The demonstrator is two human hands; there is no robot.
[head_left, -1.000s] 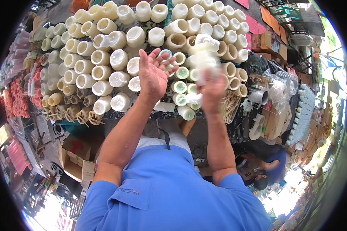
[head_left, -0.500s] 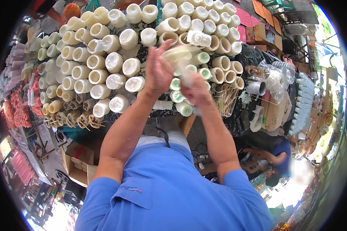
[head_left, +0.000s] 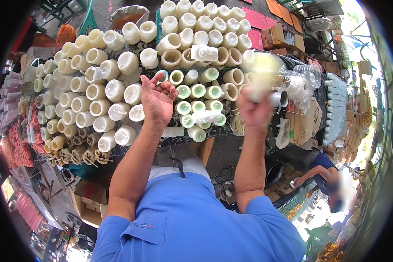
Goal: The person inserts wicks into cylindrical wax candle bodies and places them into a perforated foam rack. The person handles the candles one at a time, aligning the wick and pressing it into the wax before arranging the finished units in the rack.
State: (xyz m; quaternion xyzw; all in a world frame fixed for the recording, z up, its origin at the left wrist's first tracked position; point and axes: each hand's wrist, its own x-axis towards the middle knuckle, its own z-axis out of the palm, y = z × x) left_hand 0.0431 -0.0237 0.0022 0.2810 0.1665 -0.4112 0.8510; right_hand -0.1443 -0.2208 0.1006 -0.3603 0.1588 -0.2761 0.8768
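Pale object (head_left: 262,72) clamped in right grip (head_left: 254,108) over worktop (head_left: 219,132)

The pale yellowish-white object is gripped above the worktop's right part; its exact shape cannot be told, as it is blurred. The left grip (head_left: 158,103) is held palm up, its fingers apart and slightly curled, near a blue-rimmed cup (head_left: 164,74); whether the two touch cannot be told. Between the grips, small green-tinted cups (head_left: 198,91) are grouped in rows, and a white piece (head_left: 205,117) is laid across the nearer ones. Behind these, a carved white block (head_left: 204,53) is rested on cream hollow cylinders (head_left: 171,59). To the left, similar cylinders are set in close rows. Farther right, a grey tube (head_left: 278,99), clear plastic bags (head_left: 298,85) and a cardboard box (head_left: 305,124) are noted. At lower right, a co-worker in dark blue (head_left: 322,172) is observed, well apart.
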